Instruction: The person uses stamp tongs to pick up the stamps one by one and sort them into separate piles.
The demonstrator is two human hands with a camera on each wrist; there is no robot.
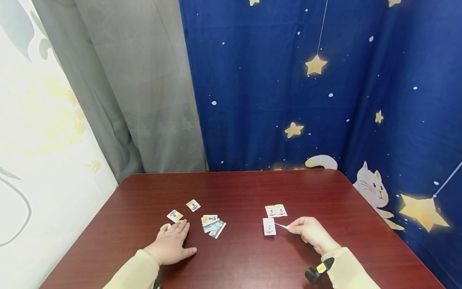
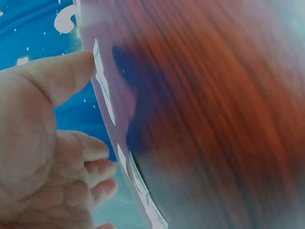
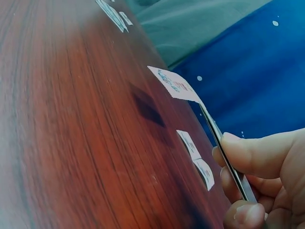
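My right hand (image 1: 313, 233) pinches a pair of metal tweezers (image 3: 222, 143) between thumb and fingers. Their tips grip one edge of a stamp (image 3: 172, 86) with perforated edges, which is raised off the table and casts a shadow below. Just beyond it, two stamps (image 1: 276, 210) lie side by side. On the left, my left hand (image 1: 173, 244) is spread with its palm down, fingertips beside a stamp (image 1: 175, 216) and partly over a pale piece (image 1: 165, 227). To the right of that hand lies a small overlapping group of stamps (image 1: 214, 226).
Another single stamp (image 1: 193, 205) lies farther back on the left. The dark red wooden table (image 1: 234, 261) ends at its back edge against a grey curtain (image 1: 162, 100) and a blue starry curtain (image 1: 260, 88).
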